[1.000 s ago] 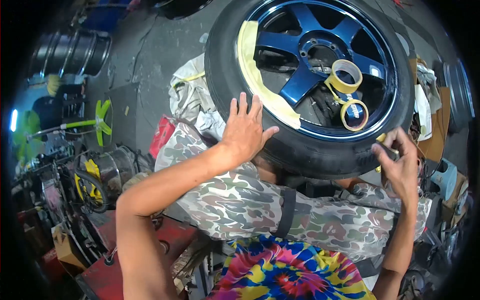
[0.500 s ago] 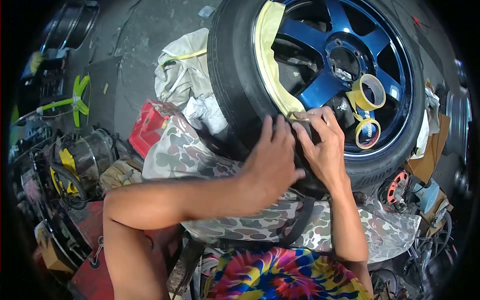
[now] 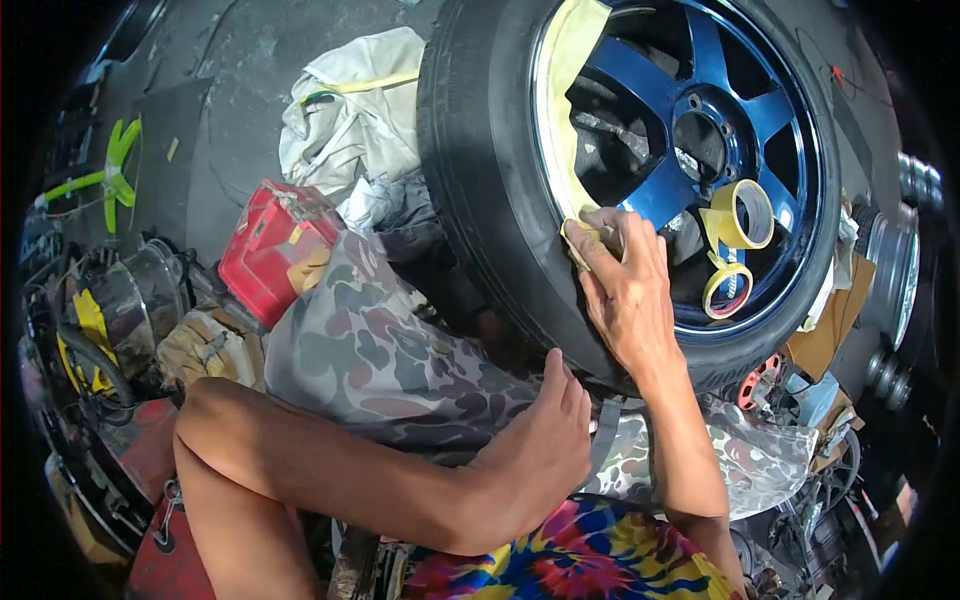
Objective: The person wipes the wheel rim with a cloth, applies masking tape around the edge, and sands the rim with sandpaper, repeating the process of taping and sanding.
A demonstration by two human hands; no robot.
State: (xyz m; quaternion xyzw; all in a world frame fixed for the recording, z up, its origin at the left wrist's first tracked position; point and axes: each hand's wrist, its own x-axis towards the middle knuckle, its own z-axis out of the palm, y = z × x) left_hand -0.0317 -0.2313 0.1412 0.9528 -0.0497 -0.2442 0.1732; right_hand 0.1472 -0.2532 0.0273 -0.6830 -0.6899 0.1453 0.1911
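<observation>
A blue multi-spoke wheel (image 3: 655, 195) with a black tire (image 3: 480, 190) leans in front of me. Yellow masking tape (image 3: 563, 130) runs in a wide band along the left part of its rim. My right hand (image 3: 630, 285) rests on the lower left rim, its fingers closed on the tape's lower end. Below the tire, over my lap, my left hand (image 3: 545, 425) has its fingers curled in; whatever they hold is hidden. Two masking tape rolls, a wider roll (image 3: 742, 215) and a narrower roll (image 3: 727, 292), sit on the wheel's lower right spokes.
Camouflage cloth (image 3: 370, 350) covers my lap under the tire. To the left are a red case (image 3: 275, 250), pale cloth (image 3: 350, 120) and a bright green spoked piece (image 3: 115, 180). Cardboard (image 3: 835, 315) and another wheel rim (image 3: 890, 275) lie to the right.
My left hand has drawn back from the tire and rim down toward my lap, its fingers now curled. My right hand stays at the tape's lower end. The view has shifted slightly.
</observation>
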